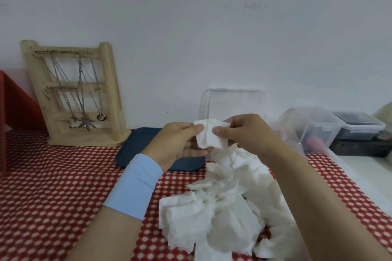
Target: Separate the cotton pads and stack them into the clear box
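A white cotton pad [209, 134] is held up between both hands above the table. My left hand [178, 144] pinches its left edge with thumb and fingers, and my right hand [244, 131] pinches its right edge. Below and in front lies a loose heap of white cotton pads [222, 207] on the red patterned cloth. The clear box [232, 101] stands upright against the wall just behind my hands; its lower part is hidden by them.
A dark blue tray [137, 144] lies under my left hand. A wooden jewellery stand [78, 95] with necklaces is at the left, beside a red object [17, 104]. Clear lidded containers [339, 127] and a crumpled plastic bag [284, 131] sit at the right.
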{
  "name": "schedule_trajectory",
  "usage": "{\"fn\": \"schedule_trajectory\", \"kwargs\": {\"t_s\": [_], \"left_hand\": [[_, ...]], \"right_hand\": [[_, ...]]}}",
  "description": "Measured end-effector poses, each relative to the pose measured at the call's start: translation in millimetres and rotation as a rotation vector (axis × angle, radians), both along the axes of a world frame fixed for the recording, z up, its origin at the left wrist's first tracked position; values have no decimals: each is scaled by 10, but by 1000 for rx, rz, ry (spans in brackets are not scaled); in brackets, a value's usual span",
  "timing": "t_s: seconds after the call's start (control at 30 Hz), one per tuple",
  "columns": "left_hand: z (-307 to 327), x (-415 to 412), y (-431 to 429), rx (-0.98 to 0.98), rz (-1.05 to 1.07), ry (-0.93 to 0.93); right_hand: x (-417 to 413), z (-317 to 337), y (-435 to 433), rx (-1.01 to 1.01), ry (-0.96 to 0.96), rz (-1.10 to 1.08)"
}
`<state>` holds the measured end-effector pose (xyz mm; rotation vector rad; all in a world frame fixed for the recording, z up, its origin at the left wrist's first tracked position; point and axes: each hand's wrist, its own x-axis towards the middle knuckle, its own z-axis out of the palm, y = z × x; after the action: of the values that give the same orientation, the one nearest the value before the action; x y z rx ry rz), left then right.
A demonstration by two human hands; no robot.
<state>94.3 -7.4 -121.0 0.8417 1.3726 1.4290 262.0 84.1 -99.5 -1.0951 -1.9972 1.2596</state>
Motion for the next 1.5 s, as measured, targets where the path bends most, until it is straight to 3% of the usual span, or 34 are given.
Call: {"fn": "schedule_trajectory", "kwargs": {"t_s": [0.17, 0.3, 0.43, 0.57, 0.73, 0.8, 0.9, 1.0, 1.07, 1.3, 1.4, 1.5], "left_hand": [[-29, -52, 3, -47, 76, 99], [23, 17, -32, -44, -52, 49], [51, 64, -50, -51, -106, 45], [76, 69, -56, -53, -167, 0], [58, 51, -68, -36, -199, 154], [20, 27, -47, -49, -153, 170], [-34, -28, 0, -77, -48, 170], [-72, -56, 43, -89, 33, 177], [-79, -45, 59, -83, 47, 183], [-87, -22, 73, -89, 84, 308], [-86, 0, 65, -73, 84, 359], [-52, 53, 56, -62, 33, 222]], "right_hand": [[59, 70, 22, 94, -37, -5], [23, 74, -22, 122, -60, 105], [-28, 15, 24, 191, -136, 62], [-33, -18, 41, 205, -83, 48], [-10, -19, 43, 110, -55, 112], [24, 7, 68, 162, -78, 110], [211, 120, 131, 307, -386, 224], [372, 149, 166, 178, -824, 419], [361, 89, 160, 148, -940, 433], [345, 137, 178, 243, -563, 320], [368, 198, 127, 132, -313, 317], [277, 165, 62, 64, -127, 282]]}}
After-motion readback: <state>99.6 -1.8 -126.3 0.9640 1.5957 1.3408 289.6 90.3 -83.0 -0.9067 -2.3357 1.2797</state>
